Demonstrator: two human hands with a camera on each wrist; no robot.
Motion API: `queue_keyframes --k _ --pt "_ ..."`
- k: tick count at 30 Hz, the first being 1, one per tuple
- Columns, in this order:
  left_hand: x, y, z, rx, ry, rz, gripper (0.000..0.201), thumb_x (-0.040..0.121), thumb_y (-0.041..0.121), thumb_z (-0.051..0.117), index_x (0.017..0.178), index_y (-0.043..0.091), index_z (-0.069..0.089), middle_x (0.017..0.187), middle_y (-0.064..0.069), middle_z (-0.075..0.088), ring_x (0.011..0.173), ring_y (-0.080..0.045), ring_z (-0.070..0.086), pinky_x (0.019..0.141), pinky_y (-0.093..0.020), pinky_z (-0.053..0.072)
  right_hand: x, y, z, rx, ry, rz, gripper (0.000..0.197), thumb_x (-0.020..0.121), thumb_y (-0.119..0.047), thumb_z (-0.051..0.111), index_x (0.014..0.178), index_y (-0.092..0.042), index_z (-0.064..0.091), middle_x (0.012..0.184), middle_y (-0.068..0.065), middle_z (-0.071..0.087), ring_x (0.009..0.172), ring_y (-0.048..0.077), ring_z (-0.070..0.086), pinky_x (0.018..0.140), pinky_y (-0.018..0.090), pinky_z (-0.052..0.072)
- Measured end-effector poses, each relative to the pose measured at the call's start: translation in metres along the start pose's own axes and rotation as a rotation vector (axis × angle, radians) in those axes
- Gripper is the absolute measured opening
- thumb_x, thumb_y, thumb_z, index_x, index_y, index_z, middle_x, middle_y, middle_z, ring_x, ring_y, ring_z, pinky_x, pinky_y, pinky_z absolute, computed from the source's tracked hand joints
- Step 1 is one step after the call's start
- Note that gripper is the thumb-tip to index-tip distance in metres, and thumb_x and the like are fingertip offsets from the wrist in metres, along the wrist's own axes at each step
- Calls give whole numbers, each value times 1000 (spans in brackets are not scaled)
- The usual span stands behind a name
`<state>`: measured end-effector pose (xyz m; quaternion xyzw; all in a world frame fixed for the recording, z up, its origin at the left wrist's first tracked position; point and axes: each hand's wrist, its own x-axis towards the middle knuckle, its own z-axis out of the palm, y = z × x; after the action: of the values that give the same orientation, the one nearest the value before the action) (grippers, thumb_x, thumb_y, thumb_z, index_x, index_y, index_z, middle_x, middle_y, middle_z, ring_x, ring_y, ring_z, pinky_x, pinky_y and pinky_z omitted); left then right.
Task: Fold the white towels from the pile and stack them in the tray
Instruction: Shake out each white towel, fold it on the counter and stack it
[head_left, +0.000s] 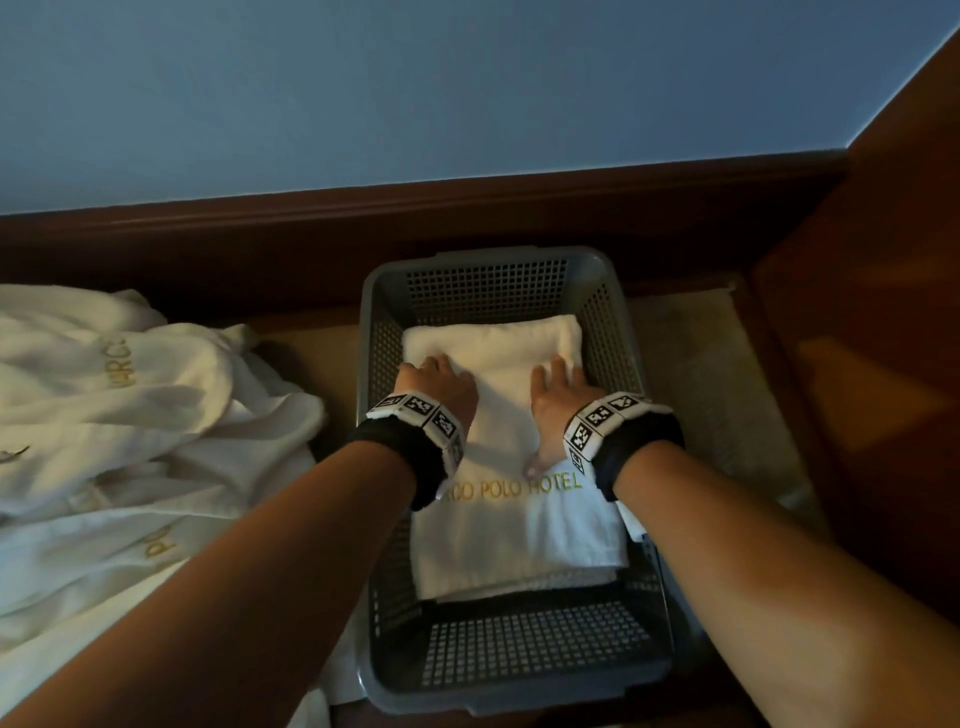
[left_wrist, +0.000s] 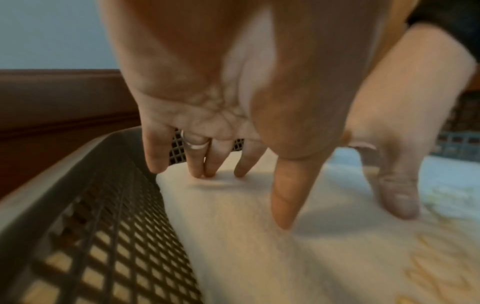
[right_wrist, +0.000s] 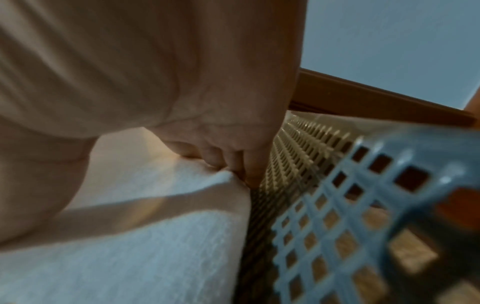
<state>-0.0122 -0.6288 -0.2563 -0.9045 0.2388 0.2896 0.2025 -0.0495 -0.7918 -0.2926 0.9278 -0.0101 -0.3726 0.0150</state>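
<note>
Folded towel (head_left: 511, 467) flat in tray (head_left: 613, 291), long axis running away from body, far end under both flat, empty palms, left hand (head_left: 441, 387) and right hand (head_left: 558, 400); pile (head_left: 130, 415) lying nearer left hand.

Folded towel (head_left: 511, 452) in the tray (head_left: 613, 291); towel pile (head_left: 130, 415) left of it, just beside.

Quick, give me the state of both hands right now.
Left hand: open, straight fingers pressing the folded towel in the tray.
Right hand: fingers at the towel's right edge, curled at the tips; grip cannot be told.
</note>
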Motion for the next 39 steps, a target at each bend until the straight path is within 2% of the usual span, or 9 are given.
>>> queue_keyframes --k 7,11,15,17,20,24,28,32,39 --pt "-8 10 9 90 -39 -13 74 105 38 42 159 7 3 164 -28 0 152 -41 11 118 -62 21 -7 -2 8 -130 54 40 124 81 -56 71 152 4 -11 161 23 -14 149 43 -6 119 55 17" --pt "-49 34 11 165 -41 173 58 101 40 49 148 8 39 149 -19 42 136 -36 41 110 -58 34 -39 -3 20 -302 85 6 102 90 -59 53 155 -1 2 163 20 -3 150 37 1 119 57 9" --pt "-81 27 1 14 -88 321 21 91 37 67 101 19 66 107 -4 71 101 -24 68 81 -37 50 -66 -6 12 -291 42 -120 56 89 -53 57 133 -18 53 137 10 52 124 31 51 100 48 43" --pt "-94 3 -11 -84 -7 274 30 91 43 66 108 18 68 103 -1 71 97 -24 69 74 -32 48 -75 -15 -10 -208 61 -106 40 88 -47 59 118 -20 61 122 7 64 107 29 63 87 40 52" --pt "-120 -53 -33 -209 159 161 38 96 47 55 128 27 59 119 0 66 109 -25 65 76 -35 46 -81 -42 -54 -99 166 -52 37 92 -44 56 117 -18 60 120 8 63 107 29 63 87 39 53" --pt "-174 -160 -55 -345 303 8 40 95 45 56 133 32 58 124 2 65 115 -24 63 79 -34 45 -87 -100 -111 62 318 -115 39 93 -47 55 120 -20 63 118 7 65 107 29 62 90 42 53" --pt "-217 -268 -50 -299 398 -142 44 92 50 59 133 34 58 127 3 65 115 -25 62 86 -35 49 -94 -178 -154 204 387 -221 35 95 -52 52 96 -21 67 96 4 67 90 24 64 84 41 55" --pt "-242 -348 -32 -282 417 -216 38 92 47 60 128 34 62 122 3 67 112 -26 63 88 -38 53 -93 -251 -162 304 372 -227 44 96 -57 47 100 -20 69 93 0 68 86 18 65 84 42 56" --pt "-227 -405 42 -195 222 -74 43 85 57 67 122 36 64 120 5 66 110 -22 61 92 -31 49 -83 -312 -126 353 221 76 69 90 -67 47 118 -7 64 117 14 65 102 31 63 91 38 52"
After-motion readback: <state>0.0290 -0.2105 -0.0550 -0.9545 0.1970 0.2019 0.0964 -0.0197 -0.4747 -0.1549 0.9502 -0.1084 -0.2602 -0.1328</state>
